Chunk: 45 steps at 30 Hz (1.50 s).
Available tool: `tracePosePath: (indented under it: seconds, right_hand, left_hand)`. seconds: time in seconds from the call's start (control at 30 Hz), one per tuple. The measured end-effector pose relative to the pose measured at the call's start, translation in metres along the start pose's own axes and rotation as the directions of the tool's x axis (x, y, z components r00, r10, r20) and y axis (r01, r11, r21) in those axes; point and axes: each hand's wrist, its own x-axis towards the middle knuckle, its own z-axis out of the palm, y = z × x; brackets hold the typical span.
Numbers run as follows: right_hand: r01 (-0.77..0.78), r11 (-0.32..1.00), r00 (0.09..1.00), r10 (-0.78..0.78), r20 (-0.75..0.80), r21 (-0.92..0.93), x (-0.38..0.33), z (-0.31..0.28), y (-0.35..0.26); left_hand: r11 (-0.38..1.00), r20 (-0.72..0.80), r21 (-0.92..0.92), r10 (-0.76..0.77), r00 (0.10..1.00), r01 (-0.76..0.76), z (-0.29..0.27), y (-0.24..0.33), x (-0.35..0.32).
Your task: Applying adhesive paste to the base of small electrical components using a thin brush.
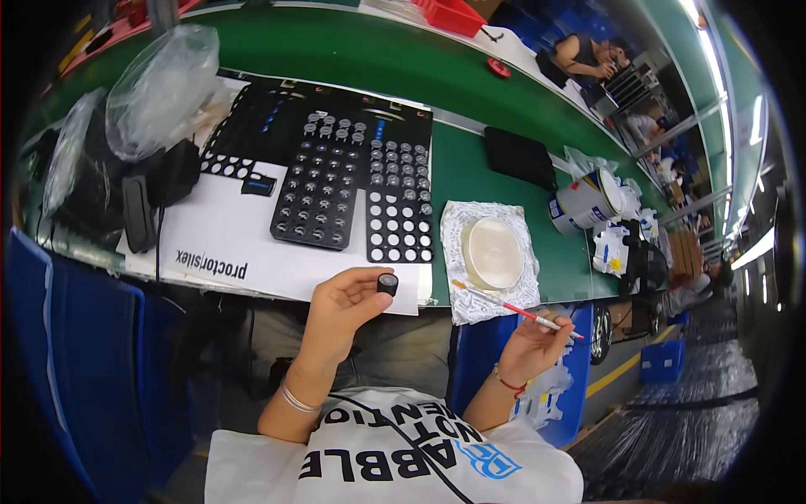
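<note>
The left hand (340, 301) is pinching a small black knob (387, 283) in a closed grip while the right hand (531, 343), at its three o'clock, is closing on a thin brush (512, 307), so the person is probably about to bring the bristle tip onto the knob's face.

Small black knob (387, 283) glossy plastic; brush (514, 308) slim red-white handle; tray (323, 193) matt black plastic; table (470, 168) smooth green

dish (492, 252) on foil (470, 307), right of tray (401, 202).
</note>
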Motion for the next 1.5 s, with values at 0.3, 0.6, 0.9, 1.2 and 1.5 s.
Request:
tracePosePath:
  seconds: [0.3, 0.6, 0.9, 1.2, 1.5]
  right_hand:
    - [0.058, 0.993, 0.991, -0.045, 0.124, -0.106, -0.017, 0.017, 0.010]
    - [0.055, 0.987, 0.976, -0.022, 0.219, -0.149, -0.018, 0.016, 0.010]
    - [0.042, 0.984, 0.962, 0.007, 0.272, -0.174, -0.018, 0.019, 0.009]
    - [0.114, 0.961, 0.970, -0.053, 0.238, -0.250, -0.018, 0.016, 0.017]
    - [0.135, 0.957, 0.967, -0.071, 0.245, -0.257, -0.017, 0.013, 0.017]
  left_hand:
    - [0.997, -0.070, -0.054, -0.052, 0.996, 0.048, -0.008, 0.000, -0.004]
    - [0.999, -0.072, -0.022, -0.046, 0.996, 0.045, -0.003, -0.003, -0.004]
    - [0.998, -0.068, -0.029, -0.055, 0.996, 0.054, -0.005, -0.004, -0.003]
    - [0.994, -0.043, -0.077, -0.082, 0.996, 0.079, -0.006, -0.001, -0.004]
    - [0.967, 0.024, -0.206, -0.149, 0.989, 0.150, -0.007, 0.001, -0.005]
